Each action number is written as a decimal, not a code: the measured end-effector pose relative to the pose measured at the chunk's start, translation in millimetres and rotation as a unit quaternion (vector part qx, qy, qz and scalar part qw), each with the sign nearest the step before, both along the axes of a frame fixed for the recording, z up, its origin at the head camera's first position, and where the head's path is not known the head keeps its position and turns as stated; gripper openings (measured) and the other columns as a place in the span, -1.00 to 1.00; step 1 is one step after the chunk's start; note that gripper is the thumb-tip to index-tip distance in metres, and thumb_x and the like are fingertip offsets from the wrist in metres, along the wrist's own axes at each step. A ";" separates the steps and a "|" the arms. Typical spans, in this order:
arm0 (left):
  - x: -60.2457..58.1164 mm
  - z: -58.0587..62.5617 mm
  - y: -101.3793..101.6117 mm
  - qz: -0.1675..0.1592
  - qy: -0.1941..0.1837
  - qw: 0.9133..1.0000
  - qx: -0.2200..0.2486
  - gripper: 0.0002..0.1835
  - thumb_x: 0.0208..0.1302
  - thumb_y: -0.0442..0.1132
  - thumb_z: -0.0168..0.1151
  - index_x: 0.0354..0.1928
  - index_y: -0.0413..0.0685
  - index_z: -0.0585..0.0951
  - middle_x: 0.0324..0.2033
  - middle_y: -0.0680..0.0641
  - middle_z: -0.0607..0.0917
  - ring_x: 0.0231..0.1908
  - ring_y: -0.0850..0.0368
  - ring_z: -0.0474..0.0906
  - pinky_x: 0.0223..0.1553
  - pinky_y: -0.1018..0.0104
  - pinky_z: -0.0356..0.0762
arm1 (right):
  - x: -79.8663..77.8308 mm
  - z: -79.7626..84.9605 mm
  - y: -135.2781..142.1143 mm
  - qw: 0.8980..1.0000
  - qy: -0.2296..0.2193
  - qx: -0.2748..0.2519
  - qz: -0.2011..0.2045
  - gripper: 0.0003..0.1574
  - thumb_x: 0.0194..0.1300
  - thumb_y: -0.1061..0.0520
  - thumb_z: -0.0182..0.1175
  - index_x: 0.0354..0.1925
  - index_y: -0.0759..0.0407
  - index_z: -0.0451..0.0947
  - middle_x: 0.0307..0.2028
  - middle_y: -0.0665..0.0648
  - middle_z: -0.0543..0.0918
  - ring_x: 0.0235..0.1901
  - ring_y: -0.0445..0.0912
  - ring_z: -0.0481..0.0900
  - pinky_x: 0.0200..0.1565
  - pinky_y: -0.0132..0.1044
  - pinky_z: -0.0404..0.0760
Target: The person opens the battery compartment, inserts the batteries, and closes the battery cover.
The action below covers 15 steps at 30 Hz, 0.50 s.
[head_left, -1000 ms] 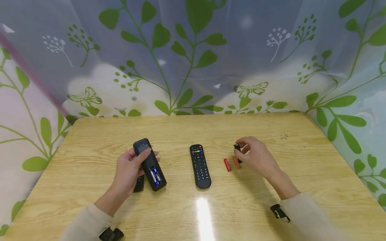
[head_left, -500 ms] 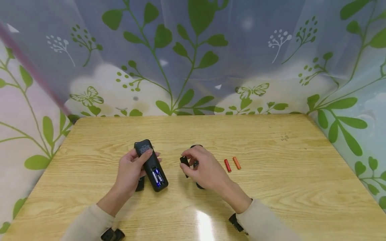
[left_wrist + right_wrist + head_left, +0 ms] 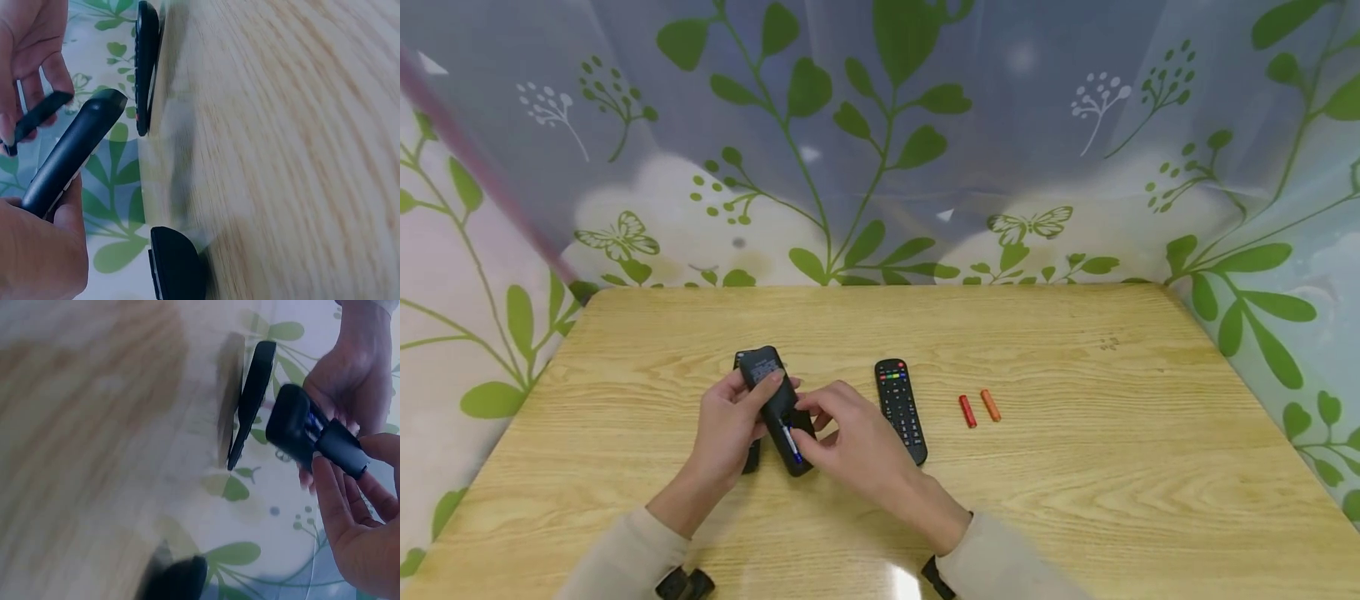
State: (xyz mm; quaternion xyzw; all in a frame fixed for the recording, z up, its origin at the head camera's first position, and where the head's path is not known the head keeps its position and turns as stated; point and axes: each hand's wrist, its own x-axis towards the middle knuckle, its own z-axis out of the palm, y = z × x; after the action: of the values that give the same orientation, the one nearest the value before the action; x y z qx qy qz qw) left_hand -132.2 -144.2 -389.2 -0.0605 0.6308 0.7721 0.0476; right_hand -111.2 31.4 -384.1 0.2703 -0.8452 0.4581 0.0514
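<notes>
In the head view my left hand [image 3: 718, 433] grips a black remote control [image 3: 762, 367] with its back upward, thumb on the upper part. A blue and silver battery [image 3: 792, 443] shows in the remote's uncovered compartment. My right hand [image 3: 865, 446] pinches a small black battery cover [image 3: 342, 450] between thumb and fingers. In the right wrist view that cover is tilted over the compartment opening; whether it touches the remote I cannot tell. The left wrist view shows the cover [image 3: 42, 117] beside the raised remote [image 3: 75, 147].
A second black remote [image 3: 751, 458] lies on the wooden table [image 3: 1112, 467], partly hidden under my left hand. Another remote [image 3: 898, 400], buttons up, lies mid-table, partly behind my right hand. To its right lie a red battery [image 3: 967, 412] and an orange battery [image 3: 991, 405].
My right hand has carried the black cover leftward from beside the loose batteries, past the middle remote, to the held remote's compartment. My left hand has stayed nearly still.
</notes>
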 end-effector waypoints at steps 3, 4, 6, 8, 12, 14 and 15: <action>1.4 2.0 1.7 0.005 -0.003 1.000 0.012 -0.51 0.38 -0.19 0.17 0.18 -0.39 0.36 -0.21 -0.13 0.73 -0.25 0.09 0.70 -0.26 0.31 0.66 | 1.9 -2.2 -5.9 1.000 0.004 0.002 -0.008 -0.73 0.25 0.14 0.30 -0.08 0.15 0.56 -0.19 -0.01 0.54 -0.26 -0.21 0.53 -0.29 -0.49 0.61; 1.9 2.9 2.4 0.007 -0.003 1.000 0.016 -0.51 0.38 -0.20 0.16 0.18 -0.40 0.35 -0.20 -0.14 0.72 -0.24 0.07 0.70 -0.25 0.30 0.66 | 2.6 -2.7 -7.3 1.000 0.005 0.005 -0.012 -0.73 0.24 0.14 0.30 -0.08 0.15 0.56 -0.19 -0.01 0.54 -0.26 -0.22 0.53 -0.29 -0.51 0.60; 2.6 5.0 3.9 0.013 -0.002 1.000 0.022 -0.54 0.39 -0.22 0.15 0.17 -0.40 0.35 -0.17 -0.20 0.70 -0.22 0.03 0.69 -0.22 0.27 0.66 | 3.9 -3.9 -9.3 1.000 0.010 0.010 -0.023 -0.73 0.23 0.15 0.32 -0.09 0.15 0.56 -0.20 -0.01 0.53 -0.26 -0.22 0.54 -0.29 -0.53 0.59; 3.0 7.0 5.4 0.016 0.002 1.000 0.025 -0.58 0.40 -0.24 0.13 0.16 -0.39 0.35 -0.15 -0.25 0.69 -0.20 -0.01 0.69 -0.18 0.23 0.65 | 4.8 -4.5 -10.5 0.999 0.017 0.016 -0.030 -0.72 0.23 0.14 0.32 -0.09 0.15 0.56 -0.20 -0.01 0.53 -0.27 -0.20 0.55 -0.29 -0.55 0.58; 3.0 8.7 6.7 0.022 0.006 1.000 0.020 -0.58 0.40 -0.26 0.14 0.14 -0.41 0.36 -0.16 -0.26 0.69 -0.22 -0.01 0.69 -0.19 0.22 0.65 | 6.3 -6.4 -12.0 0.998 0.038 0.029 -0.039 -0.73 0.23 0.13 0.32 -0.09 0.14 0.57 -0.19 -0.01 0.54 -0.28 -0.17 0.58 -0.29 -0.55 0.58; 3.1 8.3 6.5 0.023 0.000 1.000 0.020 -0.56 0.39 -0.25 0.14 0.16 -0.42 0.36 -0.18 -0.23 0.70 -0.22 -0.01 0.69 -0.20 0.23 0.65 | 6.8 -7.5 -12.3 0.998 0.043 0.035 -0.040 -0.73 0.23 0.12 0.32 -0.09 0.13 0.57 -0.18 -0.01 0.54 -0.28 -0.18 0.58 -0.28 -0.55 0.58; 3.0 7.9 6.2 0.022 -0.003 1.000 0.021 -0.54 0.39 -0.24 0.15 0.17 -0.43 0.35 -0.18 -0.21 0.71 -0.21 -0.01 0.69 -0.20 0.23 0.65 | 7.1 -8.0 -12.3 0.997 0.045 0.037 -0.041 -0.73 0.23 0.12 0.32 -0.09 0.12 0.57 -0.18 -0.01 0.54 -0.28 -0.18 0.58 -0.29 -0.55 0.58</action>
State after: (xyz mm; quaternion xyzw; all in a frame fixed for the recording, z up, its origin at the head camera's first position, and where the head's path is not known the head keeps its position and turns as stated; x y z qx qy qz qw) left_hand -129.3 -138.0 -381.3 -0.0759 0.6131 0.7856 0.0339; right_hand -104.1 19.1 -392.1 0.2572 -0.8691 0.4111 0.0977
